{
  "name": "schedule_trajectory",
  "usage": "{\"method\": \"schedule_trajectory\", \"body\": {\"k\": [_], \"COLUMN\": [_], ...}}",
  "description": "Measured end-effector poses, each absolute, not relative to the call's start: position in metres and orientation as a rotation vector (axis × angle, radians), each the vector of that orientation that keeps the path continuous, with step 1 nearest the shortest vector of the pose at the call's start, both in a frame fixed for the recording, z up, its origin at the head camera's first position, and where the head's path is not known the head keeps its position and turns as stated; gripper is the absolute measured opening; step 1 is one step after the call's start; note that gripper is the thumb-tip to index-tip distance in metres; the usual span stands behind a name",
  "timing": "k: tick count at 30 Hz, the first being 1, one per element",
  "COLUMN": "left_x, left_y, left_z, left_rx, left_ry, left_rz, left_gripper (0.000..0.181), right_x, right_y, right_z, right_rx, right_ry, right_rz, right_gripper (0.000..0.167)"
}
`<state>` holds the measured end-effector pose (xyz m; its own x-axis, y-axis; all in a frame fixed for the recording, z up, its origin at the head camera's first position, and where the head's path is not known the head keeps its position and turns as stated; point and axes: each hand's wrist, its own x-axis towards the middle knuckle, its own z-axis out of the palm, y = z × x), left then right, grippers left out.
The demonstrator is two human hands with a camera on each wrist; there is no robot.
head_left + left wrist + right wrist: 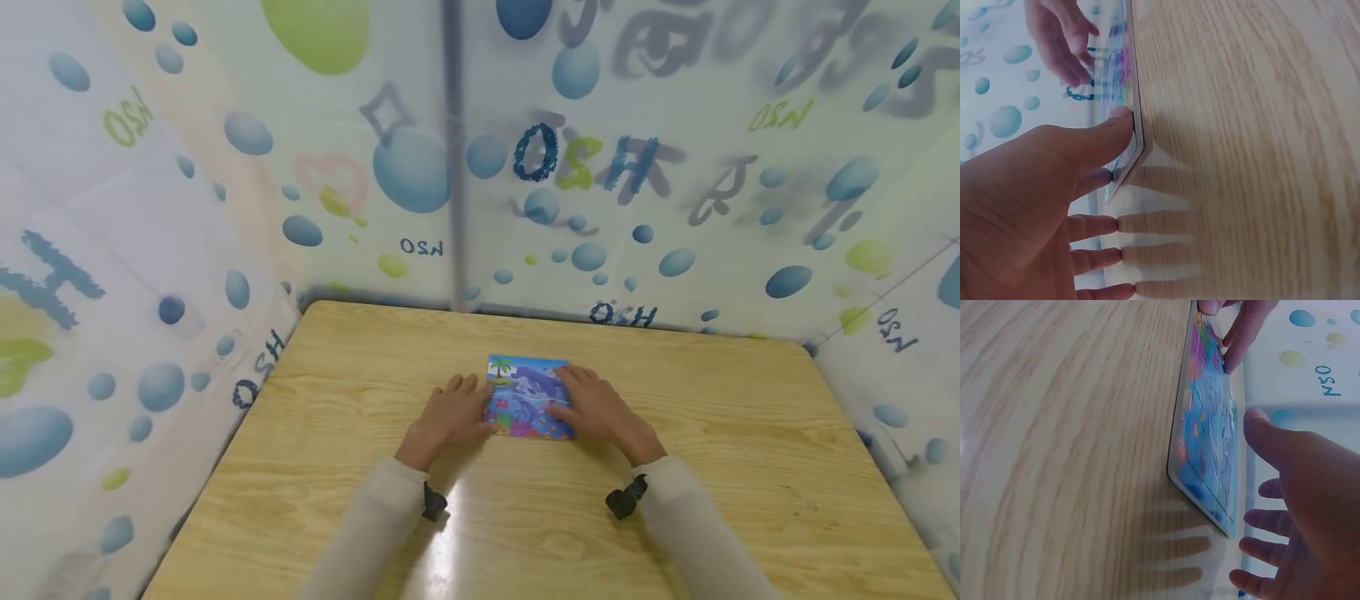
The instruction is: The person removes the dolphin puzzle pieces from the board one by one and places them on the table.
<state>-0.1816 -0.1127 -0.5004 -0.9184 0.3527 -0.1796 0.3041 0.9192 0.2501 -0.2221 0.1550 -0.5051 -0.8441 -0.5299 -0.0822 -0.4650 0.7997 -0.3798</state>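
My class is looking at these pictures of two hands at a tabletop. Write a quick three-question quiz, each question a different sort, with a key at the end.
1. Multiple choice: which hand is nearer the palm tree printed on the picture board?
A) the left hand
B) the right hand

2. True or false: the person's sleeves are black.

3. Fill the gap: in the head view, ____ (number) black devices show at the wrists.

Key:
1. A
2. False; the sleeves are pale.
3. two
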Motion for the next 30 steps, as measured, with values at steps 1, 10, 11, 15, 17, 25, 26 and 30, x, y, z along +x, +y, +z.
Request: {"method": "schedule_trajectory", "body": {"k": [1,10,11,15,17,25,26,30], "left_x": [-0.182,-0.182,-0.182,-0.181,-0.181,-0.181,-0.181,-0.181], "left_y": [-0.112,-0.106,-0.106,-0.105,-0.104,-0.101,-0.101,-0.102], "left_z": [-0.501,-0.503,-0.503,-0.501,-0.501,-0.502,-0.503,-0.505], "left_rx": [0.497,0.533,0.534,0.537,0.541,0.540,0.540,0.539], "left_ry": [2.858,2.834,2.827,2.815,2.819,2.821,2.822,2.822], "left_rz": [0.314,0.307,0.307,0.315,0.306,0.230,0.218,0.198], "left_gripper": [0.070,0.074,0.075,0.073,0.070,0.063,0.063,0.063], "right_x": [-0.223,-0.229,-0.230,-0.234,-0.237,-0.243,-0.243,-0.246], "right_y": [0.152,0.128,0.125,0.117,0.112,0.097,0.096,0.091], "right_z": [-0.506,-0.510,-0.511,-0.513,-0.514,-0.512,-0.511,-0.509], "right_rx": [-0.787,-0.799,-0.789,-0.774,-0.774,-0.757,-0.748,-0.730], "right_ry": [2.798,2.782,2.775,2.774,2.781,2.794,2.794,2.813], "right_rz": [-0.524,-0.631,-0.641,-0.632,-0.638,-0.623,-0.618,-0.622], "right_gripper": [0.070,0.067,0.067,0.062,0.058,0.046,0.047,0.047]}}
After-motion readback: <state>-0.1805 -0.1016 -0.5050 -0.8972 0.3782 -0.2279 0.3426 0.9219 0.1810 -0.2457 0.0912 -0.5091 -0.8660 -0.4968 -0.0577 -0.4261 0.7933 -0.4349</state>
